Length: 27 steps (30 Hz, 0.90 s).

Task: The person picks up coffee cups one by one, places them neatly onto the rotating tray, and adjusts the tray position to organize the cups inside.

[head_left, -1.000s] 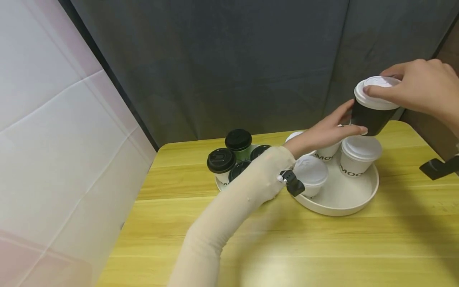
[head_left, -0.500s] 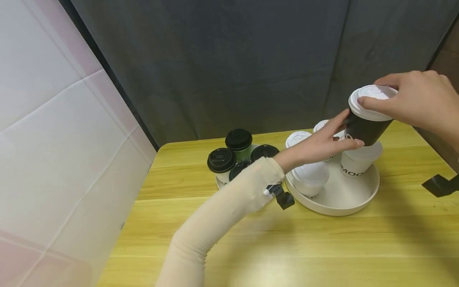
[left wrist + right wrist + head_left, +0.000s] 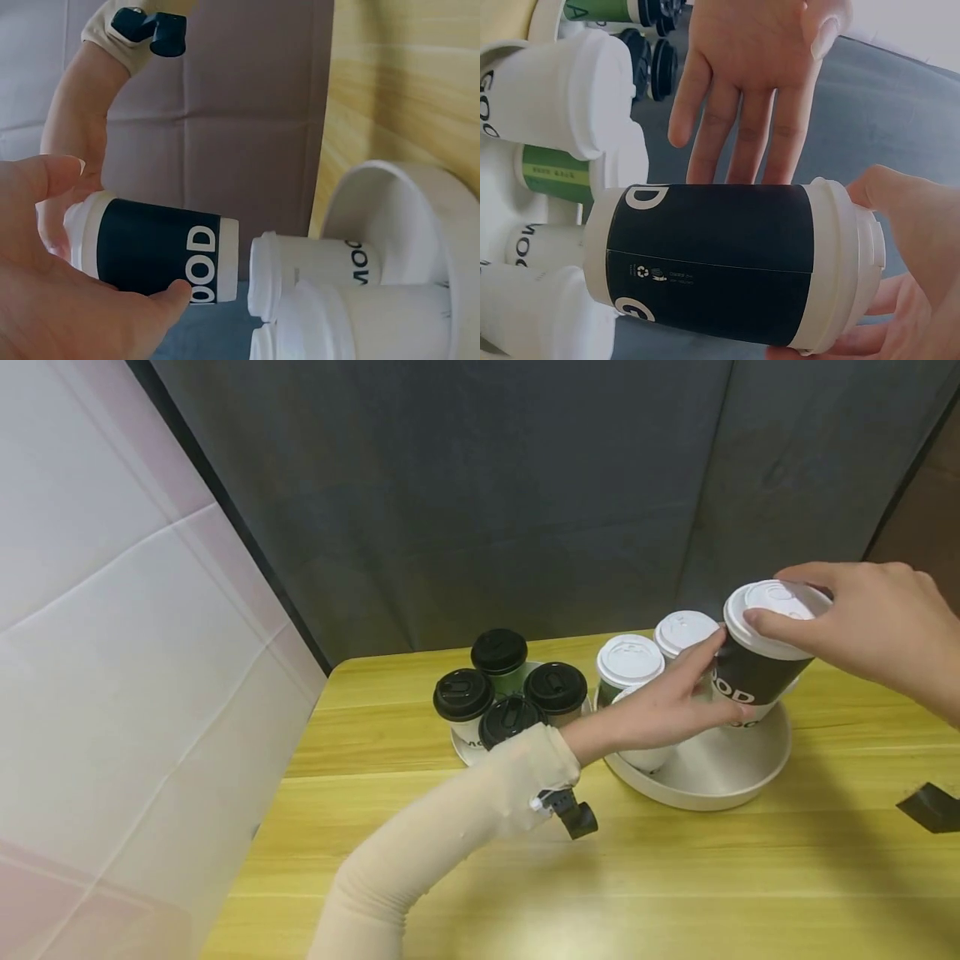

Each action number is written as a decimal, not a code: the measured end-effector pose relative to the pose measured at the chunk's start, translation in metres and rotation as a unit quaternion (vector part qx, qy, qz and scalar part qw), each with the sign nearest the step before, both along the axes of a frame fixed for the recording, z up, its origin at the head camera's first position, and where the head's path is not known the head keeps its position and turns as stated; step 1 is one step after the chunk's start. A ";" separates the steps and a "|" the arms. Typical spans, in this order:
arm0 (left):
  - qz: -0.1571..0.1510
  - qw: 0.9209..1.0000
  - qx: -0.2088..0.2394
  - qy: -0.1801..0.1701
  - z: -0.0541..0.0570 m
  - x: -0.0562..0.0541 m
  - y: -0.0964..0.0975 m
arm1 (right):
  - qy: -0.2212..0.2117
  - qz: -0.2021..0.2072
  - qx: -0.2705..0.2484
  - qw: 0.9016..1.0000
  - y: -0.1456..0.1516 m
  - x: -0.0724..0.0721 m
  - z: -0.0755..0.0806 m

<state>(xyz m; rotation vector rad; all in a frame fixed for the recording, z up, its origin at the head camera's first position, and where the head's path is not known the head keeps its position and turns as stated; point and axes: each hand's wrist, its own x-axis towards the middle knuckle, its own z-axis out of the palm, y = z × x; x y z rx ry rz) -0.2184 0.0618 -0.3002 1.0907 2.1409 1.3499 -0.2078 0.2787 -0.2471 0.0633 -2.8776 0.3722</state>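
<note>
In the head view my right hand [image 3: 892,631] grips a paper coffee cup [image 3: 761,677] from above by its white lid. The cup has a dark sleeve with white lettering and tilts slightly. My left hand [image 3: 663,714] is beside the cup's body, fingers extended; the right wrist view shows those fingers straight, reaching behind the cup. Whether they bear on it I cannot tell. Below is a round cream tray [image 3: 697,797] with several white-lidded cups [image 3: 630,660]. A narrow gap parts the held cup's base from a white cup [image 3: 315,262] in the left wrist view.
Left of the tray, several black-lidded cups [image 3: 555,687] stand on a smaller tray [image 3: 467,753], partly hidden by the left sleeve [image 3: 450,827]. A dark curtain [image 3: 450,510] hangs behind the wooden table [image 3: 337,843]. A white panel [image 3: 135,635] borders the left side.
The right hand has lowered the cup toward the tray, and moved it slightly left. My left hand has come down with it, uncovering more lids on both trays.
</note>
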 end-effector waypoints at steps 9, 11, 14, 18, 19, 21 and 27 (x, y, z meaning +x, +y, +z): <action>-0.001 0.999 -0.027 -0.017 -0.012 0.015 -0.003 | 0.015 0.008 -0.011 1.000 0.000 0.013 -0.018; -0.004 0.999 -0.032 -0.009 -0.015 0.018 -0.003 | 0.016 0.009 -0.012 1.000 0.001 0.015 -0.022; -0.007 0.999 -0.042 0.002 -0.020 0.021 -0.003 | 0.018 0.011 -0.016 1.000 0.000 0.019 -0.028; -0.003 0.998 -0.061 0.006 -0.026 0.026 -0.004 | 0.019 0.016 -0.031 0.999 -0.001 0.024 -0.036; -0.002 0.998 -0.066 0.007 -0.028 0.027 -0.004 | 0.020 0.020 -0.036 0.999 -0.001 0.026 -0.038; -0.001 0.997 -0.075 0.012 -0.031 0.030 -0.005 | 0.024 0.026 -0.042 0.998 -0.002 0.029 -0.043; -0.004 0.995 -0.097 0.036 -0.043 0.037 -0.009 | 0.022 0.039 -0.047 0.998 -0.002 0.033 -0.056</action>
